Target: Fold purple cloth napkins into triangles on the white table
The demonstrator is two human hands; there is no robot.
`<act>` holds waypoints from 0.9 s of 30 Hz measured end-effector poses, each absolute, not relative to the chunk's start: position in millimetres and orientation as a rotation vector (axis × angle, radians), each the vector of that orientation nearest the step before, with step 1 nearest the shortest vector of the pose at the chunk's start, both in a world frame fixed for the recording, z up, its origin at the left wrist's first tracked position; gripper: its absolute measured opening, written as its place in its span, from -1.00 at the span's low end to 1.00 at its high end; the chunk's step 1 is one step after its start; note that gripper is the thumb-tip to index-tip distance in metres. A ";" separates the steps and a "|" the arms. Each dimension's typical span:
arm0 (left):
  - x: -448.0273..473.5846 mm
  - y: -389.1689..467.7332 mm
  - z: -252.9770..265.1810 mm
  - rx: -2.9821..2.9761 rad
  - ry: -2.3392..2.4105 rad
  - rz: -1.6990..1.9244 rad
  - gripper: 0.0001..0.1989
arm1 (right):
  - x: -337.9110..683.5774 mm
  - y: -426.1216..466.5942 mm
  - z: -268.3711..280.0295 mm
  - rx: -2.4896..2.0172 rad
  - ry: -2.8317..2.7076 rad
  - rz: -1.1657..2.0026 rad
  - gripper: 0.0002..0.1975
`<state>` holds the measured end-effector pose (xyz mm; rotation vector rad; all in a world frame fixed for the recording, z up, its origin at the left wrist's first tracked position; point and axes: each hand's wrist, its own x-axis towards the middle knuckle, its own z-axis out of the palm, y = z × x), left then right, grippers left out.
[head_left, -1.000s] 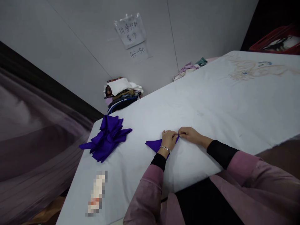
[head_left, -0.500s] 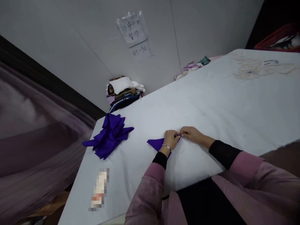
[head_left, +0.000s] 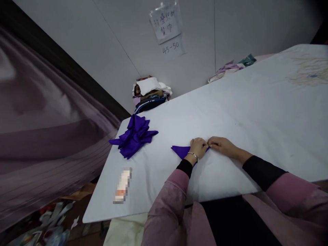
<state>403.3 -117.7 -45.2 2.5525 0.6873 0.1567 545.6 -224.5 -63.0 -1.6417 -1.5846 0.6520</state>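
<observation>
A purple napkin [head_left: 180,151] lies folded to a triangular shape on the white-covered table [head_left: 164,184], its pointed end to the left. My left hand [head_left: 198,148], with a silver bracelet at the wrist, rests over the middle of it and hides much of the cloth. Its fingertips are pinched at the napkin's right end. Close beside them, my right hand [head_left: 222,145] pinches the same right tip between thumb and fingers. To the left, a loose pile of purple napkins [head_left: 135,135] sits near the table's left side.
A blurred-out oblong item [head_left: 123,186] lies at the front left of the table. Beyond the far edge are a stack of folded clothes [head_left: 151,92] and some crumpled cloths [head_left: 228,68]. A mauve curtain [head_left: 51,147] hangs at the left. Handwritten paper signs [head_left: 167,29] are on the wall.
The view has swung, so everything sits further right and slightly higher in the picture. Both hands remain pinched at the napkin's right end, with little visible change in the cloth.
</observation>
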 end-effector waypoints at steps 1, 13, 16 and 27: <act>403.3 -117.8 -45.0 2.556 0.687 0.150 -0.89 | 545.6 -224.2 -63.6 -1.650 -1.597 0.646 -0.82; 388.6 -114.6 -28.7 2.651 0.741 0.087 -0.77 | 536.4 -223.5 -61.5 -1.791 -1.685 0.463 -0.86; 362.8 -96.8 -24.4 2.640 0.760 0.108 -0.81 | 535.0 -223.4 -59.1 -1.790 -1.680 0.459 -0.87; 273.1 -33.8 -34.8 2.408 0.802 0.326 -0.65 | 535.4 -223.7 -54.2 -1.806 -1.668 0.508 -0.87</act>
